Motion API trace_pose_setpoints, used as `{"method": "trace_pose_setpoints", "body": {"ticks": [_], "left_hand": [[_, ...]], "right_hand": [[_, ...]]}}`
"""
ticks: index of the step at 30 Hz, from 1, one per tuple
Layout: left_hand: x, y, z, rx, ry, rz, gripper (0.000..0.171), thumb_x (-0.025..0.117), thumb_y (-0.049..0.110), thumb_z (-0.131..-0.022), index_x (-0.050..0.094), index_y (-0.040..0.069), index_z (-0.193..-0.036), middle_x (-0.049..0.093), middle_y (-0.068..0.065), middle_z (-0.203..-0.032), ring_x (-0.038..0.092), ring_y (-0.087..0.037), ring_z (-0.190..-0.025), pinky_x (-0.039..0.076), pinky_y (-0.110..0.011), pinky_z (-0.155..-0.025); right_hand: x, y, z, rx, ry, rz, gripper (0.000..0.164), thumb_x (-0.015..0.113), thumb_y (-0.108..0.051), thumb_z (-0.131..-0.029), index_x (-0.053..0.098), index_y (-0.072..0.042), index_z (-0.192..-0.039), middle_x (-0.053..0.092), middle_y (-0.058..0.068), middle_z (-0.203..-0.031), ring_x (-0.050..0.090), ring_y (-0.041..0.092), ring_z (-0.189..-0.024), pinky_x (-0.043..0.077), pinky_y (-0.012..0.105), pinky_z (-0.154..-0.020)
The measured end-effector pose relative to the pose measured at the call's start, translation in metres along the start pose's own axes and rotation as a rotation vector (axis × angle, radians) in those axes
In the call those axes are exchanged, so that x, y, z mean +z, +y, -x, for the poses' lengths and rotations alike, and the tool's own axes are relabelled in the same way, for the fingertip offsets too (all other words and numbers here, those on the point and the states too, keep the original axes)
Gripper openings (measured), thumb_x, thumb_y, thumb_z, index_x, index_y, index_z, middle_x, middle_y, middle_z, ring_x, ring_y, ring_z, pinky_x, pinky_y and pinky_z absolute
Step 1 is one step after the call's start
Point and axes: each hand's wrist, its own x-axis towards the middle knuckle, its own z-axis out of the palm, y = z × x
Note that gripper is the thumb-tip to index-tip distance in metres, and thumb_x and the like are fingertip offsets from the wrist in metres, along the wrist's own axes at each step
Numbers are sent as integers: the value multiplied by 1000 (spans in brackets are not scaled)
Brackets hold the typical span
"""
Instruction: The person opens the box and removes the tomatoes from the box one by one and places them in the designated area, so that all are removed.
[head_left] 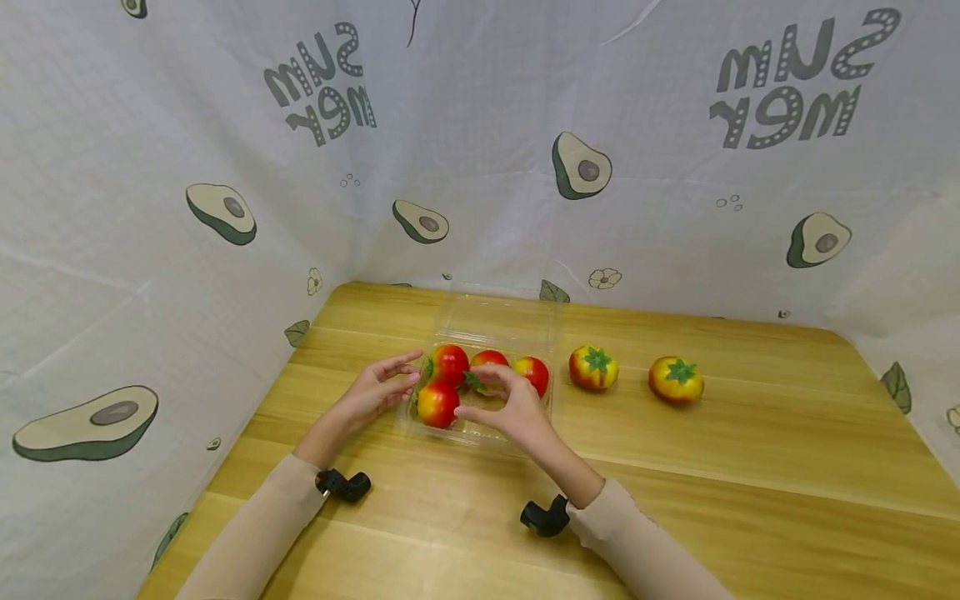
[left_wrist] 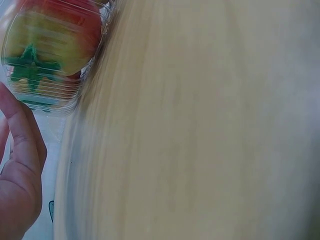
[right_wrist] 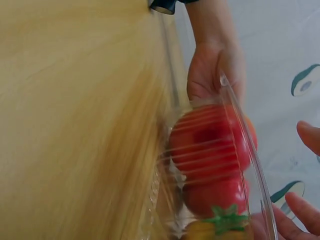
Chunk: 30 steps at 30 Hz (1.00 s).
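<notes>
Container (head_left: 468,431) on table (head_left: 720,475), four fruits (head_left: 437,404) inside, two fruits (head_left: 593,368) rightward

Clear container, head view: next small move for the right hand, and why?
Probably move the right hand to the nearer loose fruit: the hand seems to hold nothing, four fruits sit in the clear container, bare base shows beside the front-left one, and two fruits lie outside on the table.

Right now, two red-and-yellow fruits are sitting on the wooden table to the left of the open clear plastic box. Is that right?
Not quite: the side is wrong. The head view shows the two red-and-yellow fruits sitting on the wooden table to the right of the open clear plastic box.
</notes>
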Motion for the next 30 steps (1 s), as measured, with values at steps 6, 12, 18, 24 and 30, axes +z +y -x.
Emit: {"method": "trace_pose_setpoints", "body": {"ticks": [6,12,18,24,30], "left_hand": [[0,1,-1,-9,9,-6,51,60,5,-100,45,4,-149,55,-12,-116,54,-12,-77,52,-18,-70],[1,1,0,-7,4,-16,51,59,5,-100,45,4,-149,55,-11,-116,53,-13,-77,51,-18,-69],[1,0,0,3,0,-19,51,59,5,-101,45,4,-149,55,-11,-116,53,-12,-77,51,-18,-69],[1,0,0,9,-8,-18,52,60,6,-100,43,3,-150,55,-11,-116,53,-11,-78,51,-18,-69],[1,1,2,15,-17,-25,53,60,8,-101,42,2,-151,55,-9,-116,53,-10,-78,51,-18,-70]], "right_hand": [[11,1,-4,-44,-5,29,57,87,-12,-78,62,6,-126,63,21,-126,58,41,-117,47,52,-100],[24,3,-6,-24,6,50,58,88,-13,-77,62,3,-126,63,17,-125,59,39,-114,49,51,-98],[35,6,-9,-31,24,111,60,90,-17,-75,63,1,-125,64,13,-123,62,34,-110,51,46,-96],[42,9,-12,-50,40,167,62,93,-18,-71,63,2,-123,65,13,-120,63,29,-102,55,42,-89],[45,11,-13,-41,45,192,62,94,-17,-69,65,0,-121,65,11,-115,63,25,-95,56,38,-83]]}}
